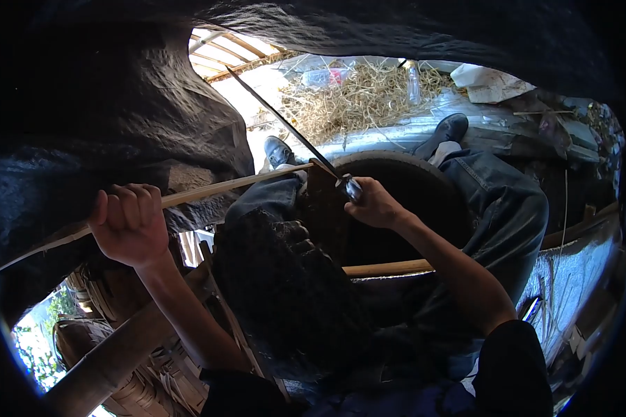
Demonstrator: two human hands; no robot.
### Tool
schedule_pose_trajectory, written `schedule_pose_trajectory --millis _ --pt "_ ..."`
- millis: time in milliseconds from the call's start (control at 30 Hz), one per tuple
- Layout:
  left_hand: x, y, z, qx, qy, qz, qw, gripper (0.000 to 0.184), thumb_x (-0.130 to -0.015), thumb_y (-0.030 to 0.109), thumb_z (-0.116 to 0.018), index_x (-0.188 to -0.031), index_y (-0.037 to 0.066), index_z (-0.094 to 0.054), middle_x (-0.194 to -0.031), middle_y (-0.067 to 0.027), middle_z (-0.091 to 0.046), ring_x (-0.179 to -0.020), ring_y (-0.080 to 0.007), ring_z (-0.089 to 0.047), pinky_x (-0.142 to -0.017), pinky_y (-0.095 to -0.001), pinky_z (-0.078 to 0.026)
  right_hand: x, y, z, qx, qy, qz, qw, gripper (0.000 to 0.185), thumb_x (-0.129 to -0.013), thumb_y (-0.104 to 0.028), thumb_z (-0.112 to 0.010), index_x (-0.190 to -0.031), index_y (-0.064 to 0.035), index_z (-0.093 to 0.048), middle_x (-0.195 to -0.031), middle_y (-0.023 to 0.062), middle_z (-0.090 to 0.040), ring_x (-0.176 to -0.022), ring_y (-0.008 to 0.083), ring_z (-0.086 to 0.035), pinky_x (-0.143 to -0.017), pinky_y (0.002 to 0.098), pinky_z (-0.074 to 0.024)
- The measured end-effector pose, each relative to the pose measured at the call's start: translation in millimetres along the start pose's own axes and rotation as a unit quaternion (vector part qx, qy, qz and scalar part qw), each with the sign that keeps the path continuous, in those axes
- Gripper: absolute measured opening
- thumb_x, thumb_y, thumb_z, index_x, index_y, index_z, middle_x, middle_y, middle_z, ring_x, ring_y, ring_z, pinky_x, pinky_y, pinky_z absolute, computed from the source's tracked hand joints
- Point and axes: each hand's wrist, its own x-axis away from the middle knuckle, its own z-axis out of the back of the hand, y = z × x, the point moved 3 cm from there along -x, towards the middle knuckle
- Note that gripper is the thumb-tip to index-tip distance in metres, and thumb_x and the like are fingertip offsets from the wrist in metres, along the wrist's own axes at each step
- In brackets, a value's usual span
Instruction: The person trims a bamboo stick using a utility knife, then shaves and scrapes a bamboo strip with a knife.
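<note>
Starting at the far left, woven baskets (pixel 80 337) crowd the lower corner, with a thick pole (pixel 118 347) slanting across in front. Above them, a wrinkled black sheet (pixel 167 104) fills the upper side. And now the left hand (pixel 132 222): fingers curled tight around a long, pale strip (pixel 236 183), one end poking out past the fist to the lower left, the other running over the left knee towards the middle. A dark shoe (pixel 278 151) sits just beyond it.

Right in the centre, the strip's tip meets the long blade of a knife (pixel 295 132), close to its handle; whether the edge bites in, I cannot tell. The blade slants away up and left, and the right hand (pixel 377 203) is wrapped firmly around the shiny handle, the two hands well apart. Behind, loose straw (pixel 355 101) lies scattered, then a clear bottle (pixel 414 83) standing out beside it. Further right comes a crumpled whitish sheet (pixel 490 83), with the bent right leg in blue jeans (pixel 504 201) nearer in.
</note>
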Motion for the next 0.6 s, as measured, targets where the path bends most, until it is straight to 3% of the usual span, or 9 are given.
schedule_pose_trajectory --millis 133,200,400,500,600 --pt "-1 -1 -3 -0.002 0.004 -0.001 1.0 0.047 -0.093 0.019 -0.033 -0.048 0.016 -0.021 -0.041 0.0025 -0.016 -0.038 -0.0081 -0.009 -0.042 -0.027 -0.015 7 35 -14 -0.014 -0.012 -0.049 0.999 0.009 -0.072 -0.006 -0.057 -0.076 -0.0004 -0.05 -0.062 0.0025 -0.046 -0.061 0.0124 -0.046 -0.058 0.0317 -0.0421" --pt "0 -3 -4 -0.002 0.01 0.002 1.0 0.047 -0.093 0.019 -0.033 -0.048 0.016 -0.021 -0.041 0.0023 -0.016 -0.038 -0.0082 -0.009 -0.042 -0.0271 -0.015 7 57 -15 0.068 -0.021 -0.14 0.988 0.026 -0.072 -0.013 -0.057 -0.093 0.0013 -0.058 -0.077 0.0171 -0.063 -0.073 0.0301 -0.063 -0.069 0.038 -0.0492" --pt "2 -4 -12 -0.013 0.001 0.006 1.0 0.048 -0.092 0.019 -0.035 -0.047 0.016 -0.017 -0.041 0.0018 -0.016 -0.039 -0.0086 -0.009 -0.043 -0.0278 -0.016 19 -60 5 0.089 0.003 -0.003 0.996 0.019 -0.074 -0.01 -0.055 -0.086 0.0042 -0.054 -0.072 0.0206 -0.06 -0.071 0.0332 -0.063 -0.065 0.0414 -0.0489" --pt "1 -6 -13 -0.005 0.016 0.01 1.0 0.048 -0.091 0.018 -0.035 -0.047 0.016 -0.016 -0.041 0.0018 -0.015 -0.039 -0.0089 -0.008 -0.043 -0.028 -0.015 37 -123 9 0.045 -0.02 0.004 0.999 0.017 -0.073 -0.008 -0.055 -0.084 0.0037 -0.051 -0.065 0.02 -0.058 -0.064 0.0342 -0.062 -0.06 0.0412 -0.0479" --pt "-2 -9 -12 0.008 0.033 0.02 0.999 0.047 -0.091 0.018 -0.035 -0.048 0.015 -0.017 -0.041 0.0019 -0.014 -0.039 -0.0091 -0.008 -0.043 -0.0282 -0.015 51 -141 2 -0.006 -0.026 0.03 0.999 0.018 -0.072 -0.008 -0.055 -0.085 0.0039 -0.05 -0.065 0.0197 -0.058 -0.064 0.0321 -0.063 -0.058 0.04 -0.0468"
